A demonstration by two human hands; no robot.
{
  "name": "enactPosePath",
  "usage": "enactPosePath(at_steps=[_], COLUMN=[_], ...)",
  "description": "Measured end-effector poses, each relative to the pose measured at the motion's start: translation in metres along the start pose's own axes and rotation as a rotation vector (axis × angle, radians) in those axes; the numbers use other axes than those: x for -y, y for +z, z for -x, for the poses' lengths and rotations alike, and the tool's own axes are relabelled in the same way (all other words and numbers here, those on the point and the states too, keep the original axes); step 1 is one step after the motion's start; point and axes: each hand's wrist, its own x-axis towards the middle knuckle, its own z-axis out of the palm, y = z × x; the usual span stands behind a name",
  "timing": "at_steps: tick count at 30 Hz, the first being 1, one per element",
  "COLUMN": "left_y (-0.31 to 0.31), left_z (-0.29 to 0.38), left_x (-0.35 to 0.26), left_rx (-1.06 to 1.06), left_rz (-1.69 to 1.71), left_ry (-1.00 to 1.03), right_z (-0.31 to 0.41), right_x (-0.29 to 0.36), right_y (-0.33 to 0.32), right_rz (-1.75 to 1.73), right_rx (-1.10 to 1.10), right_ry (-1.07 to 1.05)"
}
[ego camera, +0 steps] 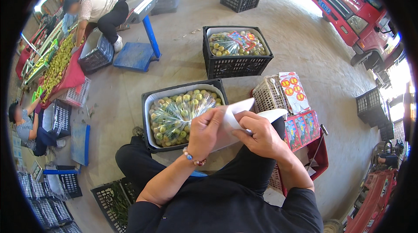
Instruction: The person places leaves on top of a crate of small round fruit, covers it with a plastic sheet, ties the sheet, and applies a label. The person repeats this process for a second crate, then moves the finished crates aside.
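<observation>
Both my hands hold a white, partly curled sheet (240, 107) in front of me. My left hand (205, 131) pinches its left side between thumb and fingers; a bead bracelet circles that wrist. The fingers of my right hand (259, 133) grip the sheet's right part, where it bends over. Beyond my left hand stands a black plastic crate (152, 146) with a pale liner, full of green-brown round fruit (166, 131) under gathered clear plastic film (174, 117). To the right, sheets of round red-and-yellow stickers (295, 91) and printed picture labels (302, 128) lie on a crate and a red container.
Another filled black crate (236, 66) stands ahead, with a third (240, 1) farther off. A blue platform scale (135, 56) is at upper left, near a person (98, 9) by a fruit-covered sorting table (58, 66). A second person (29, 128) sits left. A red truck (356, 14) stands upper right.
</observation>
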Motion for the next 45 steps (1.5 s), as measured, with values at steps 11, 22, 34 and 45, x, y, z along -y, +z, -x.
enactPosePath(at_steps=[11, 22, 34, 45], left_y=[-0.151, -0.204, -0.191, -0.145], left_z=[-0.080, -0.080, -0.080, -0.060], left_x=[0.034, 0.064, 0.108, 0.125], left_rx=[-0.345, -0.531, -0.534, -0.309], left_rz=[0.842, 0.513, -0.688, -0.920], left_ry=[0.040, 0.057, 0.206, 0.369], right_z=[0.024, 0.202, 0.399, 0.352], right_x=[-0.124, -0.262, -0.501, -0.448], right_y=[-0.051, -0.220, -0.124, -0.104], right_rz=[0.361, -0.072, 0.402, 0.658], right_rx=[-0.746, -1.500, -1.042, -0.977], right_ry=[0.290, 0.738, 1.820, 1.865])
